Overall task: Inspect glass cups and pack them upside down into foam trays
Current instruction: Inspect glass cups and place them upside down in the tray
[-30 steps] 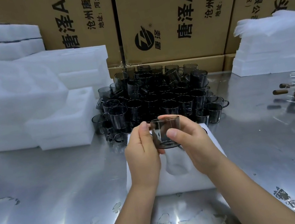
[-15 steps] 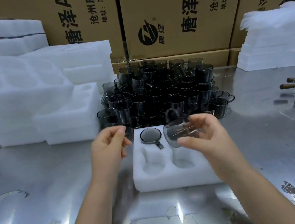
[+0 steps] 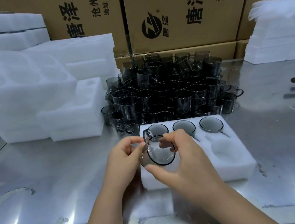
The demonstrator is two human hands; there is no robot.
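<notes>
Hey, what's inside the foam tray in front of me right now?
Three cups sit upside down in the back row of the foam tray. Its front right pocket is empty. The left hand, right hand and held cup hide the other front pockets.

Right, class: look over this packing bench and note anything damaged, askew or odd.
The steel table shows film flaking in ragged patches along its near edge. Behind the foam tray, the heap of cups is jumbled, several tilted.

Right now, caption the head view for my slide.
The left hand and right hand hold a smoky cup tilted above the tray, three cups upside down in its back row.
</notes>
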